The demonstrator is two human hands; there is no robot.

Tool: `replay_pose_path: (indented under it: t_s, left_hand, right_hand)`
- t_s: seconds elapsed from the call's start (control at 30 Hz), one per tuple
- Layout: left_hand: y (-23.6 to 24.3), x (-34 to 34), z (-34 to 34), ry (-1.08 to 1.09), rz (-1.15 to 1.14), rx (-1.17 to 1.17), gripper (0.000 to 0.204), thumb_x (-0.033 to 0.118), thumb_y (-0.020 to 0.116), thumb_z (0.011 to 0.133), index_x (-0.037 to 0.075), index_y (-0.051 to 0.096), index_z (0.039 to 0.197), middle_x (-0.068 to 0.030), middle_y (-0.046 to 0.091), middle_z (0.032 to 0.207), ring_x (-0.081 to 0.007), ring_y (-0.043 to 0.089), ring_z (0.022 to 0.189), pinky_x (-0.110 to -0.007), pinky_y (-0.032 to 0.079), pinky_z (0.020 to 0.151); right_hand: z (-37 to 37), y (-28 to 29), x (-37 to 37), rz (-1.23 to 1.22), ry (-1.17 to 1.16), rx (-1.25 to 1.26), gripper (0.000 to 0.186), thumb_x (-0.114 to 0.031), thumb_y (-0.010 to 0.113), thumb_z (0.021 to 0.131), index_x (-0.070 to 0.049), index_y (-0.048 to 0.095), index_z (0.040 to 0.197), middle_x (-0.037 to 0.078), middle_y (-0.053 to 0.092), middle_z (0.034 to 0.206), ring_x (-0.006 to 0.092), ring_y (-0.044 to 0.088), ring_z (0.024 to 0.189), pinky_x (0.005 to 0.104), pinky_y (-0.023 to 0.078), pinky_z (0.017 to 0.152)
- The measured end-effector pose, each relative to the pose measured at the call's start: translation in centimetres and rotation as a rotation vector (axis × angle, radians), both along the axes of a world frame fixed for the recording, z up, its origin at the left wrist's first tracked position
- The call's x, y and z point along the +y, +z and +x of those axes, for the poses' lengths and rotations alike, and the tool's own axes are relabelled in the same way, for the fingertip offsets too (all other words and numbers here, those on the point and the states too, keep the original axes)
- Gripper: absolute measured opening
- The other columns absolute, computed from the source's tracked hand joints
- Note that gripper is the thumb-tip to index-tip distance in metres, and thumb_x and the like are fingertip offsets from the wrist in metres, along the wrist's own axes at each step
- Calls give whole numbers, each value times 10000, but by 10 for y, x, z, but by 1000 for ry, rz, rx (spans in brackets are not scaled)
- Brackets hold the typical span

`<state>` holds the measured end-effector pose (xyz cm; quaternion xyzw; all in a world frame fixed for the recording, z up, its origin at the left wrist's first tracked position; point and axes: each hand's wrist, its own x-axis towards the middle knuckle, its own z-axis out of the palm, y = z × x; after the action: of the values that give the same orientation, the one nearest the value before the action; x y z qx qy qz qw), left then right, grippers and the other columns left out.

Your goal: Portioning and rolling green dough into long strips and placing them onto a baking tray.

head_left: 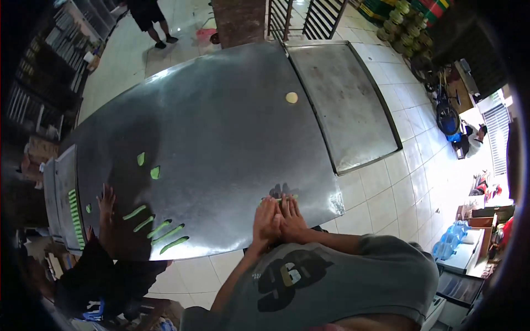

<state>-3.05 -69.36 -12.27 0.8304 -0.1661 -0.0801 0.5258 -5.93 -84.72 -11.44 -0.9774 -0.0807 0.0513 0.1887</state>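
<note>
My left hand and my right hand lie side by side, fingers stretched flat, near the front right edge of the metal table. A thin green dough strip peeks out at the fingertips; most of it is hidden beneath them. Farther left lie several green dough rolls, side by side at a slant. Two flat green dough pieces rest beyond them. A pale round dough piece sits toward the far right.
At the left, a co-worker's hand rests on the table by a small green lump. Beside it, a tray holds a row of green rolls. Another metal tray adjoins the table's right side. A person stands beyond the table.
</note>
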Motion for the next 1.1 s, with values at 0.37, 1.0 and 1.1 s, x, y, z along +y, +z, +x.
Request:
replay_pose_path:
  t_s: [0.37,1.0,1.1]
  left_hand:
    - [-8,-14,121,305,827,-339,688,427,428,1007,14,282,1538,-216,166,1627,-379,152,1508,-558,128,1200]
    - [33,74,30,247,-7,37,173,159,682,884,63,637,1020,-133,590,933,-335,616,826,-426,504,716]
    - [43,128,32,374,-123,83,127,95,699,838,53,686,957,-136,625,963,-303,639,859,-401,517,754]
  right_hand:
    - [146,-6,-51,-118,-162,-252,701,-484,370,1017,-51,247,1554,225,171,1619,378,106,1515,604,53,1190]
    - [50,60,-48,521,-97,176,178,-76,731,859,-22,681,1022,77,673,847,155,660,753,299,532,690]
    - [78,74,5,483,75,148,151,-66,732,857,-24,688,996,88,673,838,164,662,748,294,527,678]
